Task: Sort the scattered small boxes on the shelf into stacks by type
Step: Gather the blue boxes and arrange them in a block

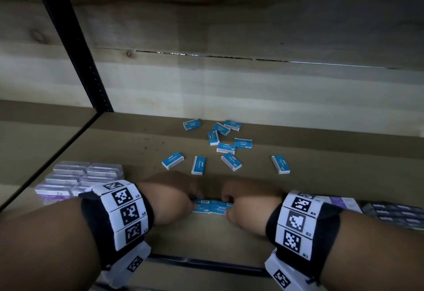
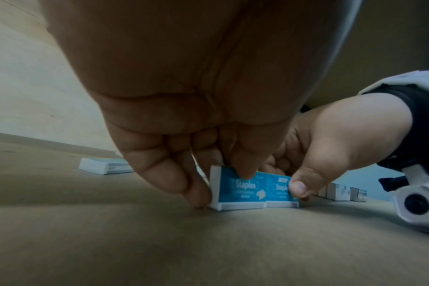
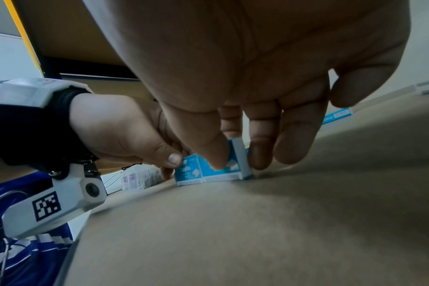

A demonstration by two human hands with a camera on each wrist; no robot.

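Two blue staples boxes sit end to end on the brown shelf board [image 1: 321, 187] near its front edge. My left hand [image 1: 193, 201] pinches the left box [image 1: 202, 208] between thumb and fingers, as the left wrist view shows for that hand [image 2: 220, 187] and box [image 2: 240, 190]. My right hand [image 1: 227, 205] pinches the right box [image 1: 220, 209] in the same way, and the right wrist view shows the hand [image 3: 235, 160] on the box [image 3: 223, 171]. Several more blue staples boxes [image 1: 226, 147] lie scattered farther back.
Clear plastic cases [image 1: 75, 180] are stacked at the front left beside my left wrist. Dark boxes [image 1: 390, 212] sit in rows at the front right. A black upright post [image 1: 75, 45] stands at the left, and a wooden wall [image 1: 252, 84] closes the back.
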